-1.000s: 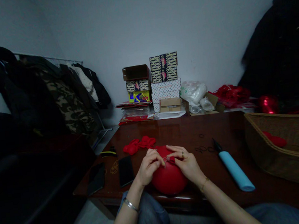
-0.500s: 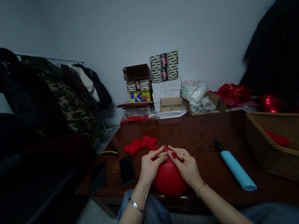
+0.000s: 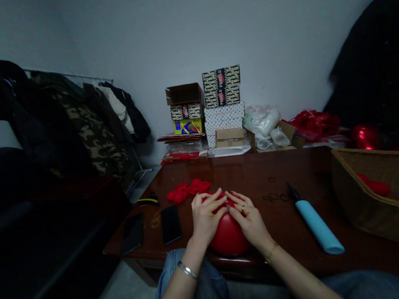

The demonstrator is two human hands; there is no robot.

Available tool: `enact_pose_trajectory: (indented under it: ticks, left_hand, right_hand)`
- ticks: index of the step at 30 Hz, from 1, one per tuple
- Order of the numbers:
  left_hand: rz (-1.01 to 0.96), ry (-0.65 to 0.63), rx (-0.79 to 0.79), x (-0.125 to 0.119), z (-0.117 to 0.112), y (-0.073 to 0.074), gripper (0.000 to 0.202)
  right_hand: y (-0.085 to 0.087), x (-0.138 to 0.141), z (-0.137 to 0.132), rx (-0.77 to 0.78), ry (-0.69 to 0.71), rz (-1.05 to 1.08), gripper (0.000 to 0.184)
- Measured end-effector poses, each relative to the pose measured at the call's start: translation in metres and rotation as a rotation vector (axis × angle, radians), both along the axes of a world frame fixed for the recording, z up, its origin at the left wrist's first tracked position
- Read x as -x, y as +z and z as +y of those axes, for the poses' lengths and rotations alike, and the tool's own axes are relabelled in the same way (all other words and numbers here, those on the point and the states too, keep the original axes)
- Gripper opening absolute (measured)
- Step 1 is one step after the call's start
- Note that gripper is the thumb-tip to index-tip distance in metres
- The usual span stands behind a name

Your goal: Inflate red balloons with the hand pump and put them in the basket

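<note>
A red inflated balloon [image 3: 230, 236] rests at the near edge of the brown table, between my two hands. My left hand [image 3: 207, 216] is closed at the balloon's top, thumb and fingers pinching near its neck. From the other side my right hand [image 3: 247, 218] pinches the neck too, with a bit of red rubber showing between its fingertips. The fingers cover most of the knot area. Just behind my left hand lies a pile of flat red balloons [image 3: 188, 189].
To the right lie a blue hand pump [image 3: 318, 225], black rings [image 3: 273, 198] and a wicker basket [image 3: 348, 190] holding red balloons. Two dark phones [image 3: 171, 224] and thin yellow string [image 3: 156, 218] lie on the left. Stacked boxes [image 3: 221, 87] stand behind the table [image 3: 259, 166].
My left hand has shifted slightly right and turned over the balloon's neck, its fingers lifting across the top. The neck's round opening, visible before, is now mostly covered. The view has shifted slightly.
</note>
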State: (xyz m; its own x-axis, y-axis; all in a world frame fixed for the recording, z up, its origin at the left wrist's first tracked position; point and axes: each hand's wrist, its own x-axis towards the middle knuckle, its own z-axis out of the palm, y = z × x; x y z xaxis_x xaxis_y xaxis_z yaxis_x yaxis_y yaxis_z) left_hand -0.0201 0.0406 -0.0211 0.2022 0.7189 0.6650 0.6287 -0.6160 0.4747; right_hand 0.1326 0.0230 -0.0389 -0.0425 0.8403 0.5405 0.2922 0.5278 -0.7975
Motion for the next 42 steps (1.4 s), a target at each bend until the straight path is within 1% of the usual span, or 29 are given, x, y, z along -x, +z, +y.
enact_pose_trajectory:
  ticks: [4, 10, 11, 13, 15, 16, 18, 20, 22, 25, 28, 32, 37, 42]
  left_hand:
    - [0.066, 0.01, -0.119, -0.003, -0.002, 0.001, 0.02]
    - [0.088, -0.043, -0.207, -0.005, -0.005, -0.001, 0.015]
    - [0.082, -0.038, -0.208, -0.005, -0.006, -0.001, 0.014]
    - [0.072, -0.016, -0.201, -0.007, -0.007, 0.0, 0.011]
    - [0.068, 0.007, -0.187, -0.008, -0.007, 0.0, 0.01]
    - [0.069, 0.013, -0.179, -0.008, -0.008, 0.0, 0.01]
    - [0.071, 0.014, -0.159, -0.009, -0.008, -0.001, 0.01]
    - [0.069, 0.009, -0.142, -0.01, -0.009, -0.002, 0.012]
    - [0.063, 0.004, -0.131, -0.011, -0.009, -0.002, 0.014]
    - [0.058, -0.003, -0.124, -0.011, -0.01, -0.003, 0.014]
    - [0.047, -0.007, -0.134, -0.012, -0.01, -0.003, 0.011]
    - [0.04, -0.023, -0.155, -0.012, -0.01, -0.003, 0.011]
    - [0.022, -0.056, -0.159, -0.013, -0.011, -0.001, 0.011]
    - [0.004, -0.11, -0.115, -0.012, -0.011, 0.001, 0.012]
  right_hand:
    - [0.002, -0.001, -0.004, 0.009, 0.028, -0.038, 0.027]
    - [-0.003, -0.009, -0.002, 0.125, 0.094, 0.063, 0.033]
    - [-0.003, -0.011, -0.001, 0.128, 0.072, 0.075, 0.034]
    - [-0.001, -0.014, -0.002, 0.059, -0.057, 0.076, 0.034]
    - [0.004, -0.017, -0.007, -0.105, -0.22, 0.029, 0.026]
    - [0.007, -0.017, -0.009, -0.197, -0.271, -0.016, 0.02]
    - [0.011, -0.015, -0.015, -0.338, -0.299, -0.139, 0.01]
    - [0.013, -0.011, -0.018, -0.397, -0.312, -0.252, 0.009]
    - [0.011, -0.007, -0.018, -0.414, -0.36, -0.317, 0.011]
    - [0.007, -0.002, -0.017, -0.416, -0.418, -0.342, 0.014]
    - [0.005, 0.0, -0.015, -0.382, -0.421, -0.348, 0.015]
    - [0.008, 0.001, -0.013, -0.339, -0.436, -0.367, 0.015]
    - [0.009, 0.003, -0.014, -0.369, -0.487, -0.381, 0.012]
    - [0.005, 0.006, -0.013, -0.396, -0.543, -0.327, 0.009]
